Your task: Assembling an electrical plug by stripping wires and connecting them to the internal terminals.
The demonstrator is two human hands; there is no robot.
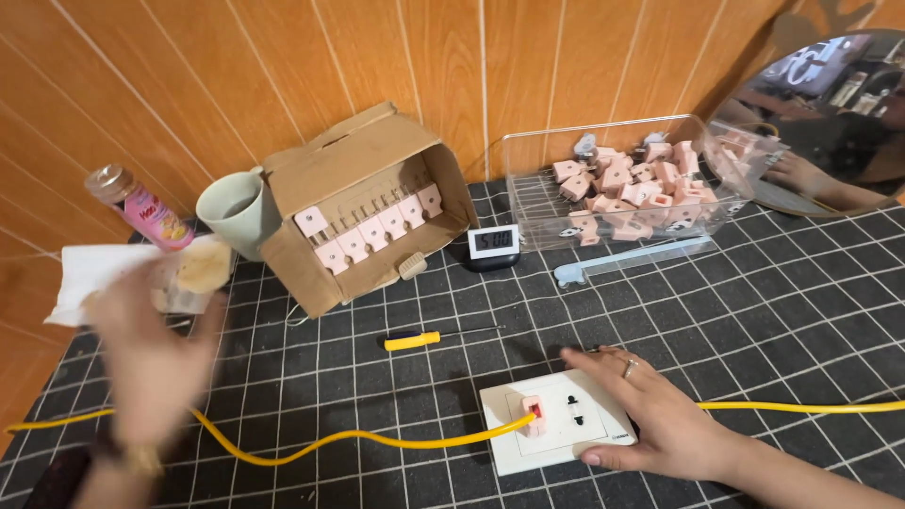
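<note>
1. My right hand [660, 419] lies flat, fingers spread, pressing on the white socket plate [556, 419]; it grips nothing.
2. A pink plug [534, 415] sits in the plate, just left of my right fingers, with a yellow cable [330, 441] running toward my left hand [151, 358].
3. My left hand is raised and blurred; I cannot tell its grip.
4. A yellow-handled screwdriver [415, 340] lies between both hands, farther from me.
</note>
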